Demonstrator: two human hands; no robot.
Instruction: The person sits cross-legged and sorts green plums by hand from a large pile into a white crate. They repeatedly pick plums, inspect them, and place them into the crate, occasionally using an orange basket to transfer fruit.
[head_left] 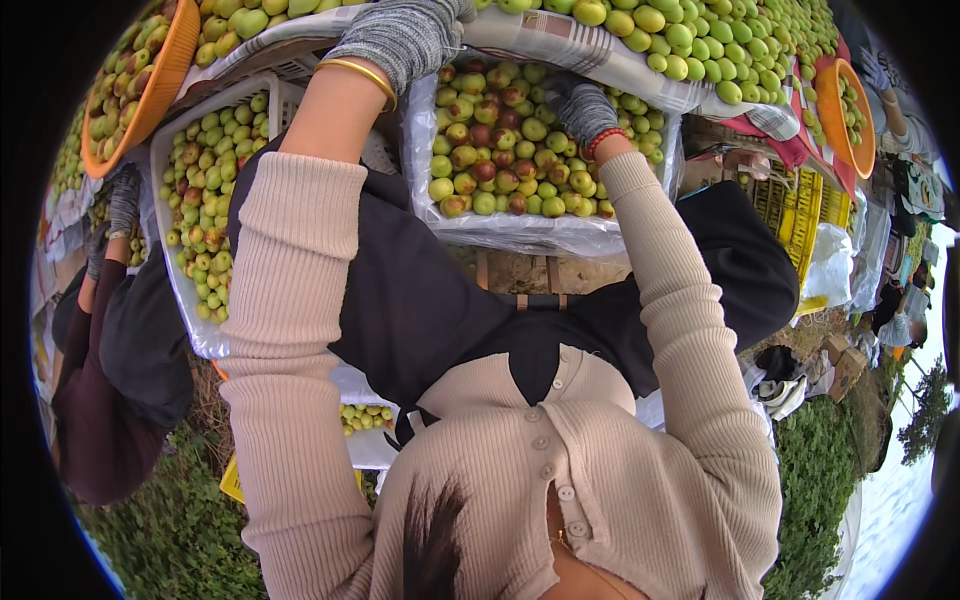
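I see an orange bowl (pixel 160 75) of round green fruit far left; white crate (pixel 180 150) of small fruit next; my left hand (pixel 405 35), grey knit glove, rests on the sorting table's edge, grip unclear; right hand (pixel 582 108), gloved, curled over glossy red-green fruit (pixel 490 150) in the plastic-lined crate (pixel 520 232), can't tell if holding.

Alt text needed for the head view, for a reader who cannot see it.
A person's gloved left hand and right hand reach over a plastic-lined crate of green and reddish small fruits. More green fruit fills a white crate at left, orange bowls and the table above.
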